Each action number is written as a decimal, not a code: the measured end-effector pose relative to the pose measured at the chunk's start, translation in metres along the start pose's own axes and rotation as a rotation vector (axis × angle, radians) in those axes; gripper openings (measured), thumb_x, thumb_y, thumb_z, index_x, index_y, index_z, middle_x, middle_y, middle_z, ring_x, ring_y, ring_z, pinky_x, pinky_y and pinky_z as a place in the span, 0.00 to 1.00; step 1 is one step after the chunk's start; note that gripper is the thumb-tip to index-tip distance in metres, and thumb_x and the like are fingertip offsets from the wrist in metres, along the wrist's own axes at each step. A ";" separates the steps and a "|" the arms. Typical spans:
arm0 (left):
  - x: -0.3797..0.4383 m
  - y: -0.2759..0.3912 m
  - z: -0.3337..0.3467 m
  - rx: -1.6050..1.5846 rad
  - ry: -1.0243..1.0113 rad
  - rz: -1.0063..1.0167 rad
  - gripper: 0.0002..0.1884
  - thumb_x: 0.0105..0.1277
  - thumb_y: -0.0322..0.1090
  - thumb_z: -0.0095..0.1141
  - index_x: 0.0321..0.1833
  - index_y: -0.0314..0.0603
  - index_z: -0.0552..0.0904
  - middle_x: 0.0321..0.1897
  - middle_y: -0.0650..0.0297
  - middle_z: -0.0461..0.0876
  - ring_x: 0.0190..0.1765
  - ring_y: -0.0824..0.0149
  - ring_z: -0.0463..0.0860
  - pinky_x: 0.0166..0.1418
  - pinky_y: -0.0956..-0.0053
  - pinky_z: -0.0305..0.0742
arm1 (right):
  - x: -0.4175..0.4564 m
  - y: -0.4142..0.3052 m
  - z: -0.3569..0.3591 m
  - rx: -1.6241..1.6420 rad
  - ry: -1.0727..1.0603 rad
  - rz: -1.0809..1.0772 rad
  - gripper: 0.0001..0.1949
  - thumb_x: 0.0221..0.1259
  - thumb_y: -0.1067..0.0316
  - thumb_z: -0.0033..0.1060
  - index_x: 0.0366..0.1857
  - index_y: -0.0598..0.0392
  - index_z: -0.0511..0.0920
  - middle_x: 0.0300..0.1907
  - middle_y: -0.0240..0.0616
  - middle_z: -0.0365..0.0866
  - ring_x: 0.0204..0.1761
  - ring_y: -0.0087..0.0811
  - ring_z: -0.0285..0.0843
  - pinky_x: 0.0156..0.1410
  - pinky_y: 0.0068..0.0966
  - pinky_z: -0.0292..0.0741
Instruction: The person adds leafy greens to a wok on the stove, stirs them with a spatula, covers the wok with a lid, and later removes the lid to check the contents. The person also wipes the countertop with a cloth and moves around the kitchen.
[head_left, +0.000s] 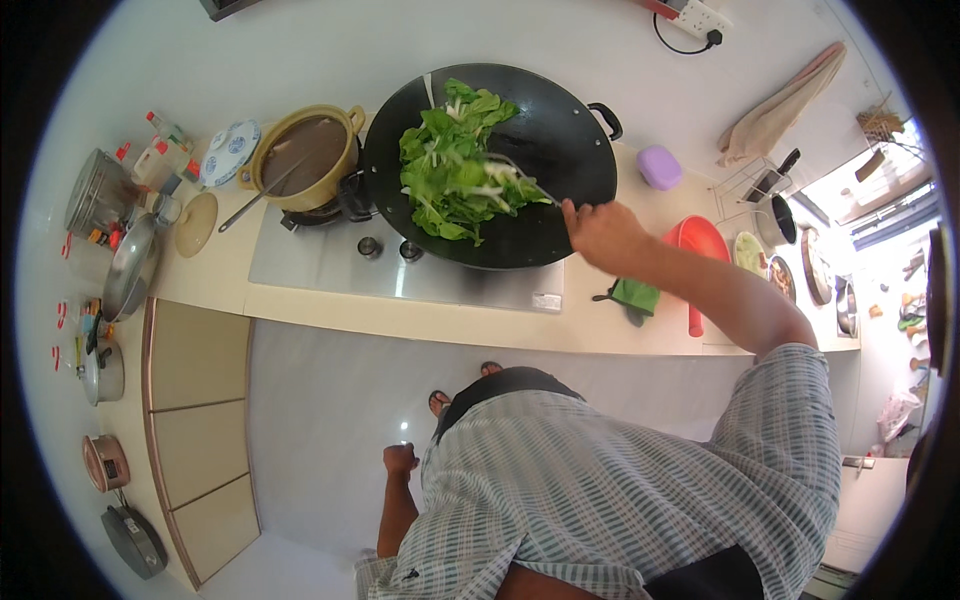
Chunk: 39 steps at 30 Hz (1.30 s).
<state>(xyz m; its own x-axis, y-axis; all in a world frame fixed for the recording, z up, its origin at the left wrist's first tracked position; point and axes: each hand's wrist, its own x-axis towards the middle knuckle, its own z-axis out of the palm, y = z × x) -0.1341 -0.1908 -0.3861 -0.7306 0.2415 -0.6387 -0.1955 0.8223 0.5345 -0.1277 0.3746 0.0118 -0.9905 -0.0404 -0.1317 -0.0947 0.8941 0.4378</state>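
Note:
My right hand (606, 236) grips the handle of a metal spatula (529, 178) over a large black wok (555, 135) on the gas hob. The spatula's head is among leafy green vegetables (450, 165) with white stems, piled in the wok's left and middle; its tip is hidden there. By my left side, well below the counter, my left hand (401, 457) is closed in a fist, and nothing can be seen in it. A yellow clay pot (341, 180) of brown liquid stands left of the wok, with a metal ladle (262, 196) leaning in it.
On the right lie a red plastic ladle (705, 236), a green cloth (637, 296), a purple container (659, 167) and several dishes. Bottles, a patterned white lid (231, 152), a beige lid (196, 225) and a metal pan (131, 270) crowd the left corner. A cloth (780, 105) hangs on the wall.

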 end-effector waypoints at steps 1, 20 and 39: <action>-0.001 0.027 -0.007 -0.179 0.007 -0.131 0.15 0.57 0.31 0.55 0.15 0.29 0.76 0.12 0.55 0.76 0.15 0.62 0.77 0.24 0.66 0.75 | -0.012 -0.009 -0.007 -0.033 -0.025 -0.036 0.25 0.55 0.70 0.53 0.59 0.72 0.72 0.26 0.45 0.81 0.30 0.38 0.84 0.29 0.33 0.77; -0.036 0.051 -0.002 -0.364 0.114 -0.287 0.15 0.58 0.36 0.58 0.21 0.29 0.82 0.16 0.54 0.82 0.18 0.62 0.83 0.27 0.67 0.78 | 0.113 0.152 0.037 1.336 -0.185 0.380 0.18 0.54 0.71 0.59 0.49 0.66 0.82 0.19 0.35 0.76 0.15 0.22 0.68 0.19 0.23 0.65; 0.018 0.014 -0.039 -0.353 0.057 -0.147 0.15 0.56 0.34 0.56 0.16 0.31 0.79 0.12 0.54 0.79 0.15 0.62 0.81 0.25 0.67 0.78 | 0.041 -0.031 -0.079 -0.081 0.113 -0.232 0.19 0.53 0.70 0.55 0.46 0.74 0.78 0.23 0.43 0.82 0.25 0.37 0.83 0.27 0.33 0.76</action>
<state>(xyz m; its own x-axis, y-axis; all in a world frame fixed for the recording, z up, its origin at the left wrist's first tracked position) -0.1753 -0.1946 -0.3685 -0.7113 0.0965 -0.6963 -0.5070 0.6156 0.6033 -0.1734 0.3094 0.0633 -0.9458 -0.2935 -0.1392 -0.3237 0.8165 0.4780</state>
